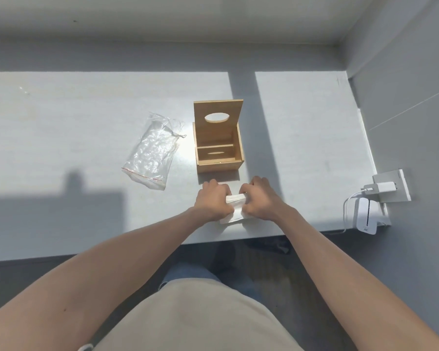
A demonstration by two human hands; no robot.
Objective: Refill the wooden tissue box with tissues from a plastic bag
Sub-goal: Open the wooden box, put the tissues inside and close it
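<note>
Plastic bag [153,152] lies left of tissue box [218,145]; tissues [235,207] before it.

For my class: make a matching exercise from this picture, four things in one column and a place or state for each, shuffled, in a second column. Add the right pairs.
Things
1. wooden tissue box
2. plastic bag
3. tissues
4. white charger

Places or states
A. plugged into a socket at the table's right edge
B. held between both hands
C. lid raised, nothing inside
D. lying flat, left of the box

Pairs: 1-C, 2-D, 3-B, 4-A
</note>
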